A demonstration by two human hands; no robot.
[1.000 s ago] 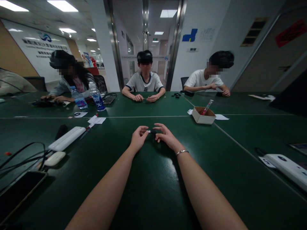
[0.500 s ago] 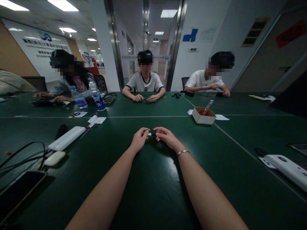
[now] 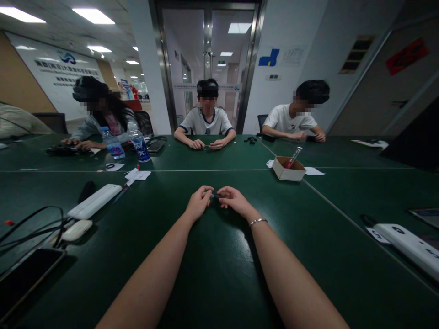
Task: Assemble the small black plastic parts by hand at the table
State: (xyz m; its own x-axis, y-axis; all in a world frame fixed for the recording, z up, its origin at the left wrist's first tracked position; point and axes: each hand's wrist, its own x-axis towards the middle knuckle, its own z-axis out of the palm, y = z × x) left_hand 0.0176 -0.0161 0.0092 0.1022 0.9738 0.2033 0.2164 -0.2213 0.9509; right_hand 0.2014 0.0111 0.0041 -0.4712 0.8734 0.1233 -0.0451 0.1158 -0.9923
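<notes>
My left hand (image 3: 199, 202) and my right hand (image 3: 235, 201) meet over the middle of the green table (image 3: 212, 256). Between their fingertips is a small dark object with a silvery end (image 3: 215, 196), too small to name. My left thumb and fingers pinch its silvery end. The right fingers close round the dark end and partly cover it. A metal bracelet (image 3: 258, 221) circles my right wrist.
A small open box (image 3: 289, 173) with a red-and-clear tube stands ahead to the right. Left lie a white power strip (image 3: 95, 201), cables and a phone (image 3: 30, 274); two bottles (image 3: 139, 145) stand behind. Another white strip (image 3: 408, 244) lies right. Several people sit opposite.
The small object now shows a thinner side and less of its silvery part. Both hands keep their pinch. The whole view has shifted slightly, so things sit a little lower.
</notes>
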